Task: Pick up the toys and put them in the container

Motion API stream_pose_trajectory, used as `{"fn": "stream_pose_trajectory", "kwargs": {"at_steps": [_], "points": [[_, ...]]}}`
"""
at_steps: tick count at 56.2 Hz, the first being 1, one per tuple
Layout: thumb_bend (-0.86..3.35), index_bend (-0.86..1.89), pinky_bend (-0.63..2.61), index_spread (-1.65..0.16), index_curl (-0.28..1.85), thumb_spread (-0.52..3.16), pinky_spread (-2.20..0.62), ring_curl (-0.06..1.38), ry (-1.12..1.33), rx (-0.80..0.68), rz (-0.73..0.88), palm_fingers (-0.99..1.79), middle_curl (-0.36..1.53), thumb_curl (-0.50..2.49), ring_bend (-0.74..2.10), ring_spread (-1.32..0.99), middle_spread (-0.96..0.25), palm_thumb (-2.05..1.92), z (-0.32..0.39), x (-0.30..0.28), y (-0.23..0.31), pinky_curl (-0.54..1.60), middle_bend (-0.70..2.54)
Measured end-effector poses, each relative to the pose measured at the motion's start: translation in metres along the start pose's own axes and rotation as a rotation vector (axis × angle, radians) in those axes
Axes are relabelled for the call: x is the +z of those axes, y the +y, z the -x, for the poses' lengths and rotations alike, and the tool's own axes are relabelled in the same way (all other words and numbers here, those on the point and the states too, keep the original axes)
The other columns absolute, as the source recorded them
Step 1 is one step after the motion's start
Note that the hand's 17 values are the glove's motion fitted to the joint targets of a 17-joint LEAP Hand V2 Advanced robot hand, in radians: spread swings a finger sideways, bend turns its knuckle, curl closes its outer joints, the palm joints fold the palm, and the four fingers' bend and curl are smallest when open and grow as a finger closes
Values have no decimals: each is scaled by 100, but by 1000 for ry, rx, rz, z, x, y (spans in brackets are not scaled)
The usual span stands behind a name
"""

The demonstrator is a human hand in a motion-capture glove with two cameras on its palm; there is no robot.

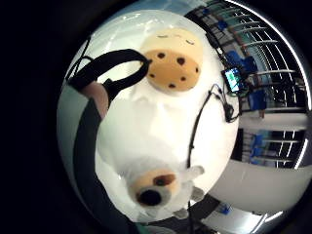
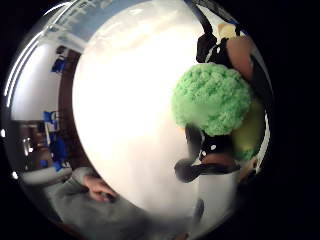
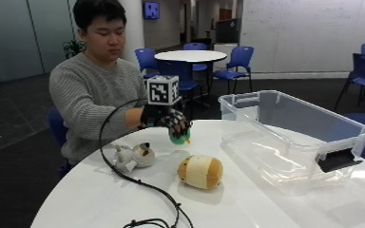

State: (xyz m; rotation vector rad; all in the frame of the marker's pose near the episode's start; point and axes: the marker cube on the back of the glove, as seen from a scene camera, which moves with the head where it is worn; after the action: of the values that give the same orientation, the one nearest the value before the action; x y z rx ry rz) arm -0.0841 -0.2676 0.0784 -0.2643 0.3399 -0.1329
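The gloved right hand [image 3: 167,121] is hanging above the white table [image 3: 94,199], fingers curling around a green knitted toy [image 3: 180,137]; the dog plush [image 3: 134,156] and cookie plush [image 3: 200,172] are lying beside the clear container [image 3: 296,142].

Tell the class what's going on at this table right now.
A person's gloved right hand holds a green toy in the air above the white table. A small plush dog and a cookie-patterned plush lie on the table. The clear plastic container beside them has no toys in it yet.
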Motion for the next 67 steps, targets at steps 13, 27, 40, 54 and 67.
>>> {"fn": "stream_pose_trajectory", "kwargs": {"at_steps": [13, 27, 40, 54, 67], "points": [[13, 15, 82, -38, 20, 146, -37, 38, -109, -22, -226, 89, 46, 36, 113, -42, -29, 43, -28, -156, -11, 35, 60], [10, 14, 80, -37, 19, 144, -38, 38, -227, -121, -171, 91, 47, 37, 111, -42, -29, 45, 13, -207, -100, 35, 59], [9, 13, 82, -37, 17, 145, -38, 38, -14, -99, -135, 90, 48, 37, 109, -42, -29, 46, 29, -174, -247, 36, 57], [7, 13, 84, -37, 15, 147, -39, 39, -31, -80, -18, 88, 49, 36, 108, -43, -30, 46, 73, -138, -307, 36, 55], [-2, 19, 88, -37, 20, 141, -27, 37, -114, -91, 104, 33, 44, 33, 94, -43, -31, 33, 66, -115, -296, 39, 31]]}}
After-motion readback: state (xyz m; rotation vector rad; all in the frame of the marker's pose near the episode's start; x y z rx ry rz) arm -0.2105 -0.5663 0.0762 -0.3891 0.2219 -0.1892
